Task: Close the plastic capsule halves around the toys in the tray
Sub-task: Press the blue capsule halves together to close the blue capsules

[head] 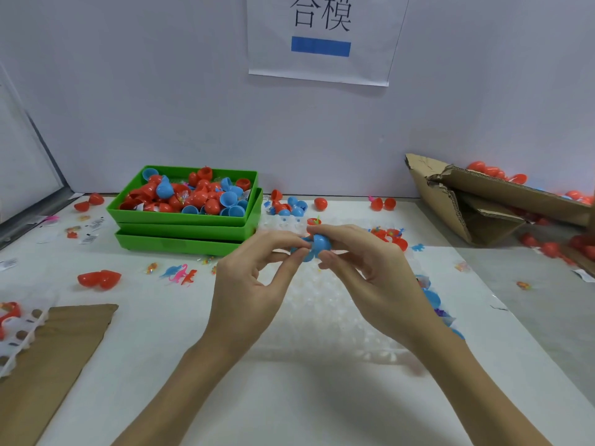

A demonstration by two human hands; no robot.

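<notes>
Hands: left (254, 278) and right (363, 272) both pinch round blue plastic capsule (317, 245) above white table (289, 397); stacked green plastic trays (180, 233) behind.

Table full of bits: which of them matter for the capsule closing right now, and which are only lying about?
In use:
- blue capsule, pinched between the left hand and the right hand
- green tray heaped with red and blue halves

Lying about:
- torn cardboard box
- brown paper
- paper sign on the wall
- loose toy dinosaurs
</notes>
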